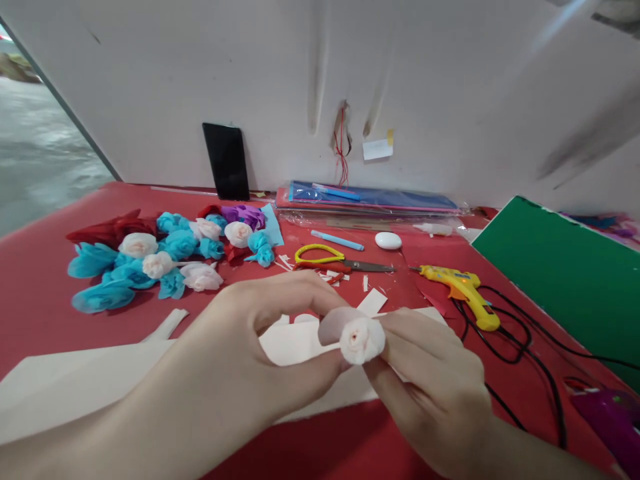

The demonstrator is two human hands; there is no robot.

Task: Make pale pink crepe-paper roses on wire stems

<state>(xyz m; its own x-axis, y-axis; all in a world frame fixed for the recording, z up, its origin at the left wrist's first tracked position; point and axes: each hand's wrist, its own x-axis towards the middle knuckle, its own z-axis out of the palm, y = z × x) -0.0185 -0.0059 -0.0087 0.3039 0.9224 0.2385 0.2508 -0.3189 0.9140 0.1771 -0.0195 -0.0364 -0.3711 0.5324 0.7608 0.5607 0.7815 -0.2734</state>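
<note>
Between my two hands is a small white paper rose (362,341) with a rolled centre facing me. One thin petal (334,325) stands out from its left side. My left hand (280,333) is closed in a pinch, thumb below and fingers above, at that petal and the flower's left edge. From the right, my right hand (430,373) grips the rose at its base, which the fingers mostly hide. White paper (320,400) lies on the red table under both hands, with cut petal pieces (306,319) just behind them.
Blue, white, red and purple paper flowers (170,253) cluster at the left. Yellow-handled scissors (345,262) lie among scraps behind my hands. A yellow glue gun (463,290) with black cable (530,353) is at the right, before a green board (560,287). A phone (226,161) leans against the wall.
</note>
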